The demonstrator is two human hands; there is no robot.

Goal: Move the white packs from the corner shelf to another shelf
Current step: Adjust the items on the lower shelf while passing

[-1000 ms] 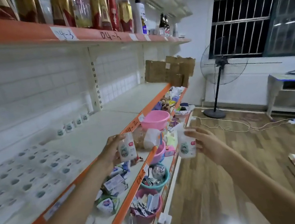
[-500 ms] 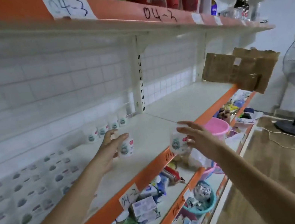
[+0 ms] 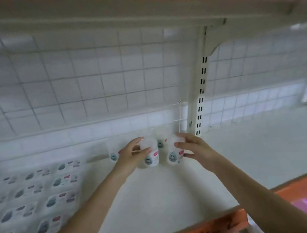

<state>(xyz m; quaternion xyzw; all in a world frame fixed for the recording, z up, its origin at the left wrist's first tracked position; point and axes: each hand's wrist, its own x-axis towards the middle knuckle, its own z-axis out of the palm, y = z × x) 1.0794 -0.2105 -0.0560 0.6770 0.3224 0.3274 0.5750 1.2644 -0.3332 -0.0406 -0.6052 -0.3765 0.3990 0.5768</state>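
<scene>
Centrally, a white shelf [image 3: 182, 189] with an orange front edge spans the view beneath both hands. Left of the left hand [image 3: 133, 157], flat white packs [image 3: 40, 200] lie in rows. That hand grasps one upright white pack [image 3: 149, 158]; the right hand [image 3: 192, 146] curls round another [image 3: 174, 156]. More packs [image 3: 160, 142] stand just behind, against the wire grid. All is motion-blurred.

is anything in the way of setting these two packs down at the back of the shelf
Nothing visible blocks them. The left hand holds one white pack and the right hand another, both low over bare shelf. A row of standing packs sits just behind against the wire back, so they go in front of it.
</scene>
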